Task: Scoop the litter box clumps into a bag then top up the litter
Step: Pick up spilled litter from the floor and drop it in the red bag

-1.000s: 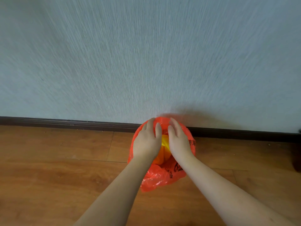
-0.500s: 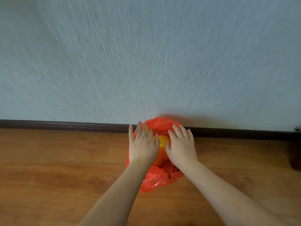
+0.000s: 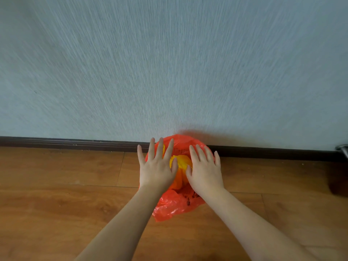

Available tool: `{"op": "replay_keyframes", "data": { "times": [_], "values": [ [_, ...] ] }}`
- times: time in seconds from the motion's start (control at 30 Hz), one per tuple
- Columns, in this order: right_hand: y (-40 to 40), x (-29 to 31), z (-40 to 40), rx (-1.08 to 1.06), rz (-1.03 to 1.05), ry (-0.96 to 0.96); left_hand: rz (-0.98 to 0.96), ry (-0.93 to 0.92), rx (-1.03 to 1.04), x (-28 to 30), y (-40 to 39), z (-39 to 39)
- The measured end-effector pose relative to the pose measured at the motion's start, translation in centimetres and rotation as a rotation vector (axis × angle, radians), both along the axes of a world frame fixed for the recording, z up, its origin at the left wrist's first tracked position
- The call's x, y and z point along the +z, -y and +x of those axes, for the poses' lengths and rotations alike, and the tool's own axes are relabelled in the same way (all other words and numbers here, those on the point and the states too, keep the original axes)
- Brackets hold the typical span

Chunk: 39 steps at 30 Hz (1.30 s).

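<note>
Wall [image 3: 169, 63]: pale, textured, fills the upper frame; streaked by blur.
Floor [image 3: 56, 204]: wood planks, bare to the left and right of the bag; crumbs along its far edge.
Baseboard [image 3: 75, 143]: dark strip where wall meets floor.
Red bag [image 3: 175, 208]: on the floor, its far side against the baseboard, middle hidden under both hands; yellow mass [image 3: 179, 162] shows between the thumbs, contents unclear.
Left hand [image 3: 157, 170]: fingers spread and straight, over the bag's left side.
Right hand [image 3: 205, 171]: fingers straight, over its right side.
Metal fitting [image 3: 342, 148]: cut off at the right edge.
</note>
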State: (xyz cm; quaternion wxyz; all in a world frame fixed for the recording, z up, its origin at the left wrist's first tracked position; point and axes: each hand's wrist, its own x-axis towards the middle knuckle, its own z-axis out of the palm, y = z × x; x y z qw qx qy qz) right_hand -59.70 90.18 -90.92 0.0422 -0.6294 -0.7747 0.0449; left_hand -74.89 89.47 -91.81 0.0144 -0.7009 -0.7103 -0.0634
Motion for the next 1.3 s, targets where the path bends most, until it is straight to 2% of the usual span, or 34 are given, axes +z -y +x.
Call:
{"op": "replay_keyframes", "data": {
  "times": [0.2, 0.4, 0.67, 0.9, 1.1, 1.3],
  "values": [
    [0.7, 1.2, 0.7, 0.022, -0.057, 0.002, -0.044, 0.029, 0.004, 1.3, 0.8, 1.1],
    [2.3, 7.5, 1.6, 0.024, -0.191, 0.052, -0.152, 0.086, 0.052, 7.4, 1.7, 1.7],
    [3.9, 21.2, 1.3, -0.007, -0.270, 0.029, -0.321, 0.203, 0.065, 21.6, 4.6, 1.5],
    [4.5, 33.8, 0.8, -0.016, -0.285, 0.043, -0.416, 0.129, 0.010, 34.5, 5.2, 1.6],
    [6.1, 46.3, 0.3, 0.008, -0.205, 0.014, -0.358, 0.048, -0.056, 46.0, 6.7, 0.9],
    [9.9, 59.0, -0.1, -0.005, -0.243, -0.009, -0.313, 0.133, -0.092, 57.9, 10.2, -0.6]
  ]
}}
